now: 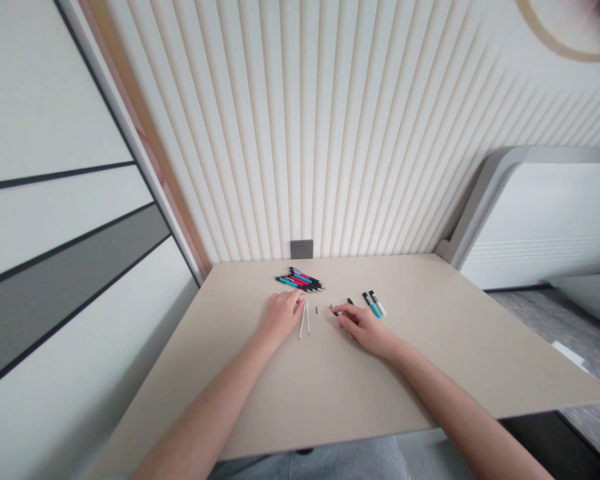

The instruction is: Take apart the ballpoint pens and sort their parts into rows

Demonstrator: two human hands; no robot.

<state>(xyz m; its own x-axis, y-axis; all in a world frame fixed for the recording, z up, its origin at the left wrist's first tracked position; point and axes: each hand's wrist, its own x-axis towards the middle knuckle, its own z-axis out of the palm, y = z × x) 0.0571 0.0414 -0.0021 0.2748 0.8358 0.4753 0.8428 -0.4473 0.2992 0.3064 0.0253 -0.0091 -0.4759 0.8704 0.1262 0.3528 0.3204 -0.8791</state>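
So, starting at the fingers: on our right hand [363,330] the thumb and index tips are brought close together at a small dark piece [335,313], but it's so tiny from up here that we honestly can't tell if it's pinched or only touched. Our left hand [281,313] has its fingers bunched by the far ends of two white rods [308,321]; the fingertips look nearly closed, and whether they've actually got hold of those ends, we can't tell either. The rods meet up at that hand and splay toward us in a skinny V, long axes running roughly front to back. Now the bit we reckon matters most: a little grey piece [317,310] sits in the gap, just right of the rods and left of the right fingertips, touching neither. Its long axis points front to back too, so it's side-on to the right hand, and it's about midway between the two hands; we wouldn't call either one clearly nearer. Further out, there's a black piece [350,301] just beyond the right hand, then a teal marker [372,305] and a white marker [379,303] side by side past it, and a pile of pens [303,282] beyond the left hand on the table [260,413].
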